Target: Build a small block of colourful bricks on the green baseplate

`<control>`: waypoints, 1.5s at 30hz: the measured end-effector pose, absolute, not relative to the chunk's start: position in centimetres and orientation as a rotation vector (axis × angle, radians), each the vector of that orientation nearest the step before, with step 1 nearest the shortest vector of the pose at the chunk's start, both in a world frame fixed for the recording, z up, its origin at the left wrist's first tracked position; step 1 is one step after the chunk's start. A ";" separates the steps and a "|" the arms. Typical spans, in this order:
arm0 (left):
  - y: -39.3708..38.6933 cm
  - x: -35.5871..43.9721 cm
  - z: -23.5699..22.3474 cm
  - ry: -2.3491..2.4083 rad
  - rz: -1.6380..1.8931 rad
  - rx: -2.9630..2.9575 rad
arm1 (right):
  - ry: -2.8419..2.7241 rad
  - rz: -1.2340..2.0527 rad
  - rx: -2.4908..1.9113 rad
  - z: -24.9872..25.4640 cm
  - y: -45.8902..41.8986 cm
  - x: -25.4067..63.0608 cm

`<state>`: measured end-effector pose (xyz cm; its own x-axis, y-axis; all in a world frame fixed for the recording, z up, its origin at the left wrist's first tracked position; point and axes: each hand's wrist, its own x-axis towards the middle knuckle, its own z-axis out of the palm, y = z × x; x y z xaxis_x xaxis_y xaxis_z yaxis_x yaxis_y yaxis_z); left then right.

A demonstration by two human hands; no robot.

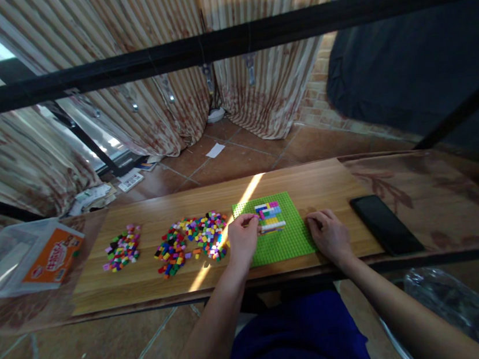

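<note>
A green studded baseplate (283, 250) lies on the wooden board. Rows of small coloured toy bricks (268, 211), white, pink, blue and yellow among them, are fixed on it. My left hand (243, 237) is over the baseplate's left side, its fingertips pinched together at the left end of these rows. Whatever is between those fingertips is too small to make out. Past the baseplate's right edge, my right hand (329, 237) rests on the board with its fingers curled in, and no brick shows in it.
Loose bricks lie in piles to the left, a small pile (123, 249) and larger ones (206, 233) nearer the baseplate. A clear plastic box (8, 254) with an orange label stands at the far left. At the right lies a black phone-like slab (385, 224). A dark bar (223, 43) crosses beyond the board (309, 179).
</note>
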<state>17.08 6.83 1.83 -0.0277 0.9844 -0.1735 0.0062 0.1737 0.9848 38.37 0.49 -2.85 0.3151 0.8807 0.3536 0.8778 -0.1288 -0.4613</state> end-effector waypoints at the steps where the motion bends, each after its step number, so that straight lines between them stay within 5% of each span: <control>1: 7.0 17.0 1.8 1.342 1.095 1.104 | -1.549 0.008 -1.987 -2.9 0.5 38.4; 26: 7.8 18.1 1.4 1.521 1.198 1.407 | -1.533 0.018 -1.994 -3.1 0.6 38.5; 45: 8.2 17.9 2.0 1.306 1.115 1.077 | -1.536 0.040 -1.971 -2.9 0.5 38.4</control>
